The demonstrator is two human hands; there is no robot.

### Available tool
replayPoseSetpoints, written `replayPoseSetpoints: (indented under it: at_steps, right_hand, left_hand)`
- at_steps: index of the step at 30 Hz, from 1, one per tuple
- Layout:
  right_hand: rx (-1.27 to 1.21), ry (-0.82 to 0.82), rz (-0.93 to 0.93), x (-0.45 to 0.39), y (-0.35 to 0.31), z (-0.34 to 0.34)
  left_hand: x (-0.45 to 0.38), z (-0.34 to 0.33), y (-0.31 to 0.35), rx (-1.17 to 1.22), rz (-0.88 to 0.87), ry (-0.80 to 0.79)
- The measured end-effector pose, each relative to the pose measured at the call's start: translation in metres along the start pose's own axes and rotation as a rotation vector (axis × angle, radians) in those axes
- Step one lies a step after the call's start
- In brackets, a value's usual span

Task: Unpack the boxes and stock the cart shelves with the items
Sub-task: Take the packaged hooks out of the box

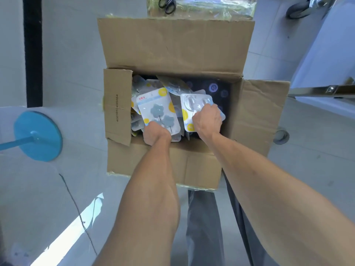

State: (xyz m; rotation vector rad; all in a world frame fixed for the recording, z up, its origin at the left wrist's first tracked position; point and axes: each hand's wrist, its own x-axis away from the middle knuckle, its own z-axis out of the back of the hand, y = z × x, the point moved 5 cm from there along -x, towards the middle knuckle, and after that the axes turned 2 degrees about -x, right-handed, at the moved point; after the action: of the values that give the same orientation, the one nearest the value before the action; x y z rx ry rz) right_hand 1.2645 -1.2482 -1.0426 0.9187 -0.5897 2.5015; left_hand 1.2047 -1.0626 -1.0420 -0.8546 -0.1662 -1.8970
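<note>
1. At the far left a round blue plastic base with a blue pole [38,136] lies on the pale tiled floor [73,73], well apart from the box; a thin dark cord [76,206] trails across the floor below it.
2. The open brown cardboard box [165,162] sits in the middle, all four flaps folded out. Its left flap [117,107] carries a printed number, and its big far flap [172,45] stands between the contents and a plastic-wrapped bundle behind.
3. Inside the left half, a white blister card with two grey-blue flower-shaped hooks [156,108] lies on top of a heap of similar cards. The left hand [156,134] curls its grip round this card's near edge.
4. Just to the right, a white blister card with clear oval hooks [192,104] is held tilted. The right hand [208,120] closes its grip over its near right part, hiding much of it.
5. The dark packs [217,89] deeper in the right half are too shadowed to make out.
6. Black-handled scissors [167,4] lie on the bundle, cut off by the top edge.
7. At the right, a metal cart frame [322,91] and a caster wheel [299,9] are only partly in view.
8. Grey trouser legs [203,227] show below the box.
</note>
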Motion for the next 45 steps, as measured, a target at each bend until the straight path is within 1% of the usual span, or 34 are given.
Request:
replayPoseSetpoints:
  at_steps: [4, 6, 10, 12, 14, 16, 18, 20, 22, 24, 26, 29, 32, 33, 35, 38, 40, 42, 45]
  right_hand:
    - [-0.023, 0.019, -0.067, 0.008, 0.013, 0.029]
    - [-0.074, 0.013, -0.084, 0.018, 0.006, 0.056]
    - [-0.237, -0.004, -0.063, 0.046, -0.024, 0.128]
    - [-0.38, 0.001, -0.043, 0.067, -0.036, 0.168]
    - [-0.553, 0.06, -0.031, 0.092, -0.046, 0.214]
    - [-0.655, 0.149, -0.029, 0.12, -0.055, 0.263]
    - [-0.725, 0.219, -0.029, 0.15, -0.063, 0.31]
    - [-0.794, 0.278, -0.028, 0.18, -0.066, 0.355]
    - [-0.877, 0.34, -0.047, 0.214, -0.064, 0.397]
    - [-0.974, 0.387, -0.088, 0.249, -0.054, 0.434]
    - [-1.054, 0.436, -0.142, 0.278, -0.035, 0.464]
    - [-1.13, 0.524, -0.173, 0.311, 0.007, 0.506]
    - [-1.131, 0.598, -0.233, 0.328, 0.064, 0.545]
    - [-1.148, 0.637, -0.253, 0.332, 0.085, 0.56]
    - [-1.212, 0.749, -0.228, 0.339, 0.129, 0.59]
    - [-1.311, 0.95, -0.155, 0.36, 0.198, 0.623]
    - [-1.338, 1.022, -0.181, 0.369, 0.242, 0.635]
    - [-1.338, 1.033, -0.209, 0.366, 0.277, 0.649]
    - [-1.289, 1.046, -0.207, 0.351, 0.313, 0.677]
  left_hand:
    - [0.021, 0.012, -0.015, 0.008, 0.005, -0.018]
    - [0.04, 0.03, -0.017, 0.064, 0.01, -0.009]
    - [0.092, 0.086, -0.008, 0.322, -0.058, 0.019]
    - [0.122, 0.118, -0.008, 0.471, -0.084, 0.033]
    - [0.153, 0.148, -0.01, 0.625, -0.096, 0.023]
    - [0.186, 0.179, -0.008, 0.748, -0.128, 0.017]
    - [0.224, 0.213, 0.002, 0.83, -0.202, 0.025]
    - [0.271, 0.247, 0.017, 0.867, -0.314, 0.071]
    - [0.325, 0.276, 0.03, 0.852, -0.451, 0.135]
    - [0.377, 0.294, 0.037, 0.789, -0.561, 0.168]
    - [0.424, 0.3, 0.042, 0.711, -0.642, 0.175]
    - [0.49, 0.308, 0.052, 0.686, -0.751, 0.182]
    - [0.55, 0.311, 0.067, 0.613, -0.803, 0.25]
    - [0.57, 0.309, 0.074, 0.596, -0.819, 0.262]
    - [0.609, 0.299, 0.091, 0.632, -0.87, 0.278]
    - [0.673, 0.27, 0.11, 0.735, -0.959, 0.308]
    - [0.711, 0.239, 0.12, 0.756, -0.977, 0.307]
    - [0.738, 0.204, 0.133, 0.694, -0.961, 0.297]
    - [0.767, 0.16, 0.157, 0.487, -0.918, 0.282]
